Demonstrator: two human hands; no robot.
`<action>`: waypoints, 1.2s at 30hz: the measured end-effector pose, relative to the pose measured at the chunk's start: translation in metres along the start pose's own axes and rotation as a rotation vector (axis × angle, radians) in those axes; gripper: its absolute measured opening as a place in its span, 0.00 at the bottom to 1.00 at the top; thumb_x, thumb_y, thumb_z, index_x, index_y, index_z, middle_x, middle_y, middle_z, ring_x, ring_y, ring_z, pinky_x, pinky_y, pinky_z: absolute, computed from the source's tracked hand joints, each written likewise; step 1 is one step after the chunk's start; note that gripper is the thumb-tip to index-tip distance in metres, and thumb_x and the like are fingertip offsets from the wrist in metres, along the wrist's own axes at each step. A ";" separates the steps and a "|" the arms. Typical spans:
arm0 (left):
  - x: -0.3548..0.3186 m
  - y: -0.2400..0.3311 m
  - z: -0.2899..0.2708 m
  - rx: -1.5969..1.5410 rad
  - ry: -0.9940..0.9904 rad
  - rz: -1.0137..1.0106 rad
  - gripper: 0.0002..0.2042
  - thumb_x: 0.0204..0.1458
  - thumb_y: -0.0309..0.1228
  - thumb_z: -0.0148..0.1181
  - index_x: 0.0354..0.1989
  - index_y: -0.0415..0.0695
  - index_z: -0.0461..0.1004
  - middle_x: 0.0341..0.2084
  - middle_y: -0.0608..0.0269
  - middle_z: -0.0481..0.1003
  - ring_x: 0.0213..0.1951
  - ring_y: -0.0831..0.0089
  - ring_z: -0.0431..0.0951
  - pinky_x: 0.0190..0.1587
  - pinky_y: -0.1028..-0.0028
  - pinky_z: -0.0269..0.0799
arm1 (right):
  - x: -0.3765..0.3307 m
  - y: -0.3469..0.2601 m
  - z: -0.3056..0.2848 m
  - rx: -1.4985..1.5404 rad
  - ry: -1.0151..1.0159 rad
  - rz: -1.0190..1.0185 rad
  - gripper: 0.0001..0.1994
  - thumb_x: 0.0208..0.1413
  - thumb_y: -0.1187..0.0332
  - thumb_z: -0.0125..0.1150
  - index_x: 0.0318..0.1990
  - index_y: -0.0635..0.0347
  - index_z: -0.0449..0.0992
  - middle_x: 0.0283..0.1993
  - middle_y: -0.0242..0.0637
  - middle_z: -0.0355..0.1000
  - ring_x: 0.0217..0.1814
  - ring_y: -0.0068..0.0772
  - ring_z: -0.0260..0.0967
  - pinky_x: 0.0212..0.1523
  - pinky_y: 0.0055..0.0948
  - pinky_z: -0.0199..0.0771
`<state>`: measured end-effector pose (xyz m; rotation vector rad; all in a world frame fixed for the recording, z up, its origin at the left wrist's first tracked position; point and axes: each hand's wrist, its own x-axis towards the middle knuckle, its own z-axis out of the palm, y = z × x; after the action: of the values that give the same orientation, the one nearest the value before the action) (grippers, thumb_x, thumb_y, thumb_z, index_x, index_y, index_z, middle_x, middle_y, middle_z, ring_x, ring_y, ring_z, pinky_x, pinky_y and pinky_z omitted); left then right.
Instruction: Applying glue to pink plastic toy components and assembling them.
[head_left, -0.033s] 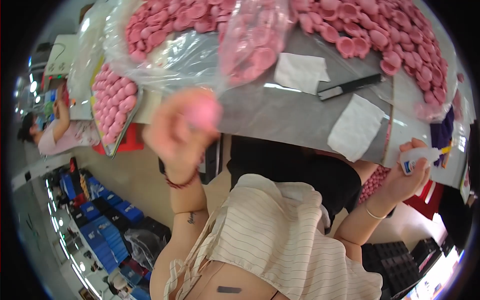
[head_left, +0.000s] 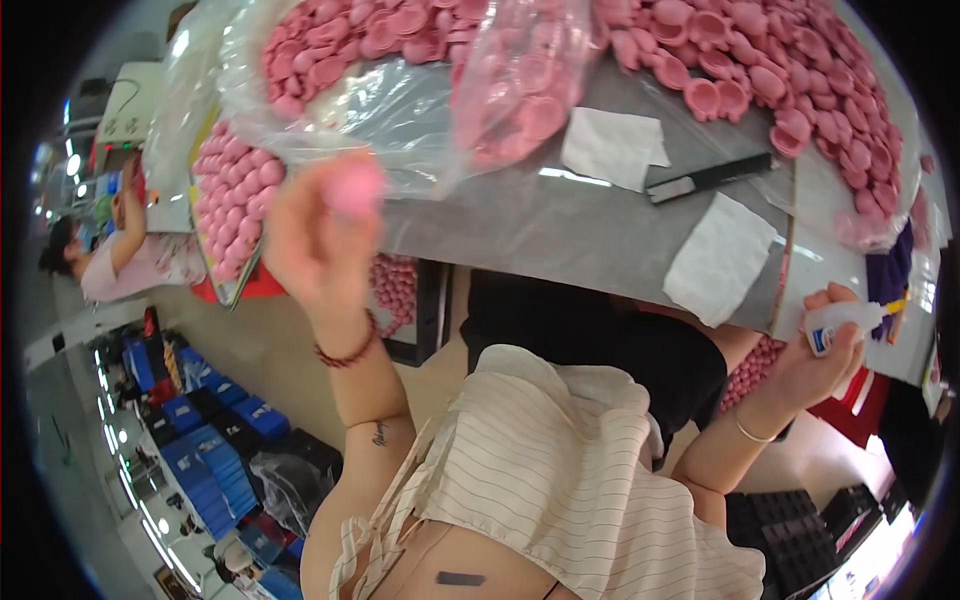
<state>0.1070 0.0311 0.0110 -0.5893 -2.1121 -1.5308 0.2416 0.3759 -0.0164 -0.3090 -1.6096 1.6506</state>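
Observation:
My left hand (head_left: 312,245), smeared by motion, holds a pink rounded piece (head_left: 355,188) in its fingers over the table's near left edge. A tray of pink balls (head_left: 235,195) is close by on its left. At the far right, my right hand (head_left: 822,368) is closed around a small white squeeze bottle (head_left: 838,320), whose yellow tip points right. Two white cloths (head_left: 722,258) and a black-handled tool (head_left: 712,178) lie on the grey tabletop (head_left: 500,225) between my hands.
Heaps of hollow pink shells (head_left: 770,75) cover the back of the table, some in clear plastic bags (head_left: 520,90). More pink balls (head_left: 393,290) show below the table edge. Blue crates (head_left: 205,470) stand at lower left. Another person (head_left: 120,265) sits at far left.
My left hand has moved left with the pink piece, showing the pink balls below the table edge. My right hand still holds the bottle in nearly the same place.

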 end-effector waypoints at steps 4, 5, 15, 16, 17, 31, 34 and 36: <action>0.021 -0.040 -0.075 0.352 0.129 -0.061 0.14 0.45 0.25 0.51 0.42 0.36 0.65 0.36 0.57 0.70 0.39 0.72 0.69 0.41 0.77 0.64 | 0.000 0.002 0.000 0.007 -0.070 0.010 0.18 0.49 0.64 0.47 0.34 0.78 0.66 0.35 0.49 0.66 0.31 0.32 0.65 0.32 0.23 0.66; 0.019 -0.046 -0.088 0.625 0.059 -0.083 0.14 0.46 0.25 0.50 0.43 0.37 0.64 0.37 0.57 0.69 0.39 0.70 0.69 0.42 0.76 0.63 | 0.001 0.003 0.001 0.012 -0.068 0.011 0.18 0.49 0.64 0.47 0.34 0.78 0.66 0.35 0.49 0.66 0.31 0.32 0.65 0.32 0.23 0.66; 0.044 -0.101 -0.119 0.965 -0.026 -0.204 0.18 0.49 0.33 0.37 0.47 0.38 0.61 0.46 0.51 0.64 0.48 0.60 0.63 0.50 0.70 0.56 | 0.000 -0.001 0.007 0.006 -0.080 0.030 0.18 0.49 0.64 0.47 0.33 0.78 0.66 0.34 0.49 0.66 0.30 0.32 0.65 0.32 0.23 0.65; 0.049 -0.105 -0.121 0.962 -0.024 -0.203 0.18 0.49 0.33 0.37 0.47 0.38 0.61 0.46 0.51 0.64 0.48 0.60 0.63 0.50 0.70 0.56 | -0.001 -0.002 0.008 -0.006 -0.087 0.046 0.18 0.49 0.64 0.48 0.33 0.77 0.66 0.34 0.49 0.66 0.30 0.31 0.65 0.32 0.23 0.65; 0.056 -0.108 -0.124 0.964 -0.072 -0.336 0.19 0.49 0.33 0.36 0.49 0.38 0.59 0.48 0.50 0.62 0.51 0.60 0.61 0.51 0.70 0.53 | -0.002 -0.002 0.008 -0.007 -0.088 0.044 0.18 0.49 0.64 0.48 0.33 0.77 0.66 0.34 0.49 0.66 0.30 0.31 0.65 0.32 0.23 0.65; 0.068 -0.091 -0.123 0.883 -0.376 -0.595 0.25 0.51 0.44 0.34 0.54 0.44 0.52 0.53 0.50 0.55 0.55 0.53 0.51 0.55 0.63 0.44 | -0.002 -0.003 0.016 -0.082 -0.013 -0.006 0.18 0.48 0.61 0.47 0.32 0.74 0.67 0.23 0.43 0.66 0.25 0.24 0.61 0.27 0.16 0.57; 0.052 -0.077 -0.116 1.054 -0.278 -0.421 0.24 0.51 0.44 0.35 0.55 0.46 0.52 0.51 0.50 0.57 0.55 0.54 0.53 0.55 0.64 0.47 | -0.002 -0.006 0.020 -0.089 -0.015 -0.014 0.18 0.48 0.60 0.48 0.32 0.74 0.67 0.22 0.42 0.66 0.24 0.23 0.61 0.27 0.15 0.56; 0.048 -0.095 -0.130 1.058 -0.217 -0.281 0.23 0.51 0.42 0.38 0.54 0.45 0.54 0.50 0.51 0.58 0.54 0.55 0.55 0.54 0.65 0.48 | -0.002 -0.007 0.021 -0.084 -0.024 -0.014 0.18 0.47 0.60 0.48 0.32 0.73 0.67 0.22 0.41 0.66 0.24 0.23 0.60 0.26 0.15 0.56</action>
<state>0.0280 -0.1171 0.0026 -0.0590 -2.8246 -0.2746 0.2310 0.3582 -0.0070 -0.3212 -1.6986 1.5843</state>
